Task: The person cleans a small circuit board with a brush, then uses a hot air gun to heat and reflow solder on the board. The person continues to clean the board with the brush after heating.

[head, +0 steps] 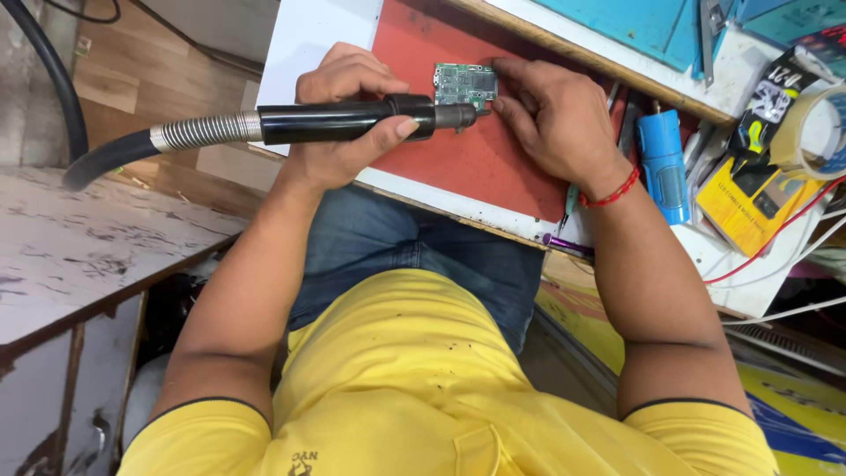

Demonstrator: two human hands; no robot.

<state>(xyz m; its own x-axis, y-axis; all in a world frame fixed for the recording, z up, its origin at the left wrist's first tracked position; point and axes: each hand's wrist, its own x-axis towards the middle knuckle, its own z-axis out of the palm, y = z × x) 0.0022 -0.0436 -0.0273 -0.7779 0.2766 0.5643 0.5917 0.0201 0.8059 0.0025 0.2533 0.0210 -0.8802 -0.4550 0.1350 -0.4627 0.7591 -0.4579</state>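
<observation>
My left hand (339, 132) is wrapped around the black handle of a hot-air tool (335, 122), held level. The tool's metal nozzle (458, 115) points right and sits at the lower edge of a small green circuit board (465, 85). That board lies on a red mat (476, 163) on the white bench. My right hand (551, 115) rests on the mat, and its fingertips pinch the board's right edge. A red thread band circles my right wrist. A ribbed metal collar and black hose (132, 148) trail left from the handle.
A blue cylinder (663, 163), a yellow package (749, 207) and a roll of tape (815, 132) crowd the bench to the right, with red and white wires. A purple-tipped tool (564, 240) lies at the bench edge. A worn grey table (79, 247) stands at left.
</observation>
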